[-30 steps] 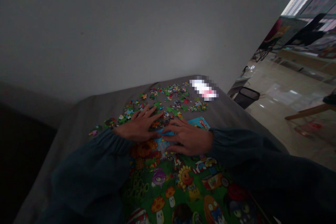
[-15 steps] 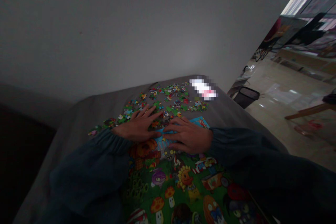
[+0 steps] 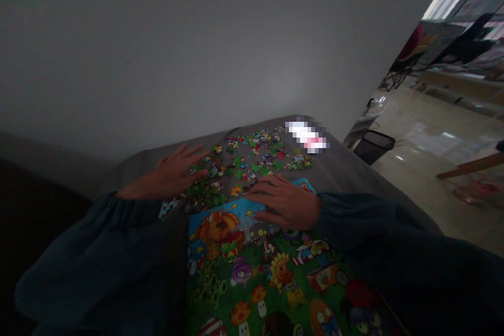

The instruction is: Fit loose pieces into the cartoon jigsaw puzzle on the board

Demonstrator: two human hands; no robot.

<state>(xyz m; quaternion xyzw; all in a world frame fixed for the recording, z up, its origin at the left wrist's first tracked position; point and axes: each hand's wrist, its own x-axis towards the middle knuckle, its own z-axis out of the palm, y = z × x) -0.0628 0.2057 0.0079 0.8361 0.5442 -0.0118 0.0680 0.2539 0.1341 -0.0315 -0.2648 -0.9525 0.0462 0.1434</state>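
Observation:
My left hand [image 3: 173, 170], a little smeared by motion, has its fingers spread at the left side of the loose jigsaw pieces [image 3: 260, 160]. Nothing shows in its grasp. My right hand [image 3: 285, 202] lies with fingers stretched out over the upper part of a colourful picture sheet [image 3: 220, 283]. That sheet shows a sunflower, mushrooms, a pumpkin and other cartoon figures, with a blue strip along its top edge. The pieces lie scattered just beyond the sheet, mostly green with mixed colours. My right forearm covers part of the sheet's right side.
Grey cloth [image 3: 342, 178] covers the surface under everything. A bright pixelated phone-like object [image 3: 307, 135] lies at the back right. Behind rises a plain wall [image 3: 197, 52]. On the right, a dark bin-like object [image 3: 372, 144] stands on the shiny floor.
My left hand has moved left, off the middle pieces and the sheet's top edge, uncovering the pumpkin picture. My right hand has stayed nearly in place.

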